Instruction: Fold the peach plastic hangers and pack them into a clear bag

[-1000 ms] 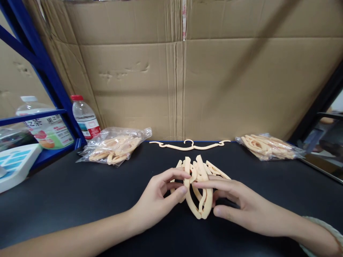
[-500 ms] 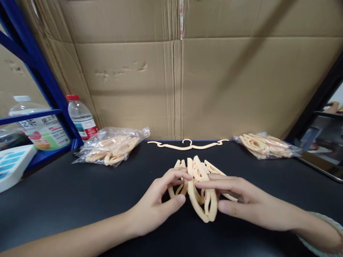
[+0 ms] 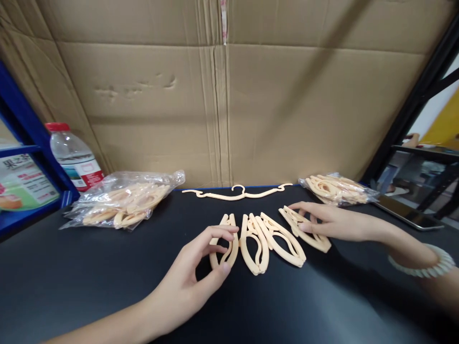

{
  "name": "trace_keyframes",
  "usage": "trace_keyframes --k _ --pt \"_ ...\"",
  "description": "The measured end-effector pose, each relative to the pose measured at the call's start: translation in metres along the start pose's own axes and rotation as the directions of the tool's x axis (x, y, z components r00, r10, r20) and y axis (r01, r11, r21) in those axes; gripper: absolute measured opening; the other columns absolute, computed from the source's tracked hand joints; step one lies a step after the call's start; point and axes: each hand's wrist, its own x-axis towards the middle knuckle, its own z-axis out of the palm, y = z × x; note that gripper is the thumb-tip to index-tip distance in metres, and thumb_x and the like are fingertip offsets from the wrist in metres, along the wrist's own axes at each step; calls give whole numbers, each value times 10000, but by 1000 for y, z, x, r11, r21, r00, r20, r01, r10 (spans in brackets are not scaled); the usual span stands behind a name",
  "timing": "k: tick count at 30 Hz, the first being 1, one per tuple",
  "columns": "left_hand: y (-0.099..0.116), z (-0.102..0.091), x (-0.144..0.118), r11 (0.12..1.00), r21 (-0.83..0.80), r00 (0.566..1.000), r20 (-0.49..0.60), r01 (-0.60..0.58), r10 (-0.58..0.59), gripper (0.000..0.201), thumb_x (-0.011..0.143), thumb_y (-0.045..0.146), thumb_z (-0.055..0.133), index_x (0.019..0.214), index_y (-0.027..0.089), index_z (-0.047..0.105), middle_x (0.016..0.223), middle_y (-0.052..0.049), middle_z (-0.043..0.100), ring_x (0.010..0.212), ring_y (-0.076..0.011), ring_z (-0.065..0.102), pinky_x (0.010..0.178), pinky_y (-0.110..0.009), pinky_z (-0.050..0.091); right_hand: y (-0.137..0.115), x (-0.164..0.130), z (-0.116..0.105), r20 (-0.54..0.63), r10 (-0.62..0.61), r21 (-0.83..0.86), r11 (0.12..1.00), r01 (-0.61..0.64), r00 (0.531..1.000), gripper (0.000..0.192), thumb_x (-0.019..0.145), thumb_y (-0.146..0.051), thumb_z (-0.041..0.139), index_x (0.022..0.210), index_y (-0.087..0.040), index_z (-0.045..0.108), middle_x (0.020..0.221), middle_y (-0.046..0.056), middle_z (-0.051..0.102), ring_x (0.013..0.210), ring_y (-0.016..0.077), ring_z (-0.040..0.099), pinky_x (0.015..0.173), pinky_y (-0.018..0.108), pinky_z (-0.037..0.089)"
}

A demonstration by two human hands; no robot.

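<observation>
A big brown cardboard wall (image 3: 229, 105) stands behind the black desk (image 3: 89, 282). A blue shelf (image 3: 21, 138) is on the left. A black frame (image 3: 412, 110) leans on the right, with bright light behind it.

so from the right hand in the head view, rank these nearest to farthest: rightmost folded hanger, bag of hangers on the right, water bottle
1. rightmost folded hanger: under the right hand, touching its fingers.
2. bag of hangers on the right: just behind the hand, by the cardboard wall.
3. water bottle: far left, beside the blue shelf.
</observation>
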Motion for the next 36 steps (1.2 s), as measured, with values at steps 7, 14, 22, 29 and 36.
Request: trace_keyframes --k 7,14,22,29,36 --pt "5 7 -6 923 357 990 41 -144 138 355 903 198 472 1243 297 496 1367 -68 526 1283 -258 462 1055 -458 412 -12 -21 4 43 31 -157 987 -24 999 808 828 -623 536 1487 -217 303 1442 152 436 1273 368 460 1056 506 387" --pt "11 17 -17 731 650 975 201 -207 97 647 855 559 531 1441 352 351 1529 -31 341 1406 -393 253 1086 -690 197 -55 -36 41 163 -100 -148 981 125 982 853 760 -661 608 1468 -369 234 1558 72 194 1398 443 152 1062 694 232" --pt "-3 8 -3 642 755 978 204 -134 -36 682 843 542 559 1456 391 300 1556 -23 264 1419 -387 210 1080 -690 196 -67 -3 78 45 -58 -218 974 66 997 695 905 -653 339 1493 -381 84 1584 29 3 1420 386 -80 1038 752 55" --pt "-11 -2 8 658 743 980 193 -122 -36 657 858 494 557 1454 396 298 1565 -21 252 1429 -357 203 1103 -672 127 -65 2 79 -314 -396 -123 918 376 863 750 927 -387 505 1517 -305 50 1568 101 211 1443 311 144 1122 621 159" --pt "-19 -4 5 652 743 982 188 -152 15 665 860 468 553 1464 370 292 1560 -32 273 1428 -339 219 1124 -634 138 -126 -22 50 -158 -806 311 508 803 571 362 1023 -323 301 1286 -174 500 1101 58 673 1021 111 631 921 185 475"
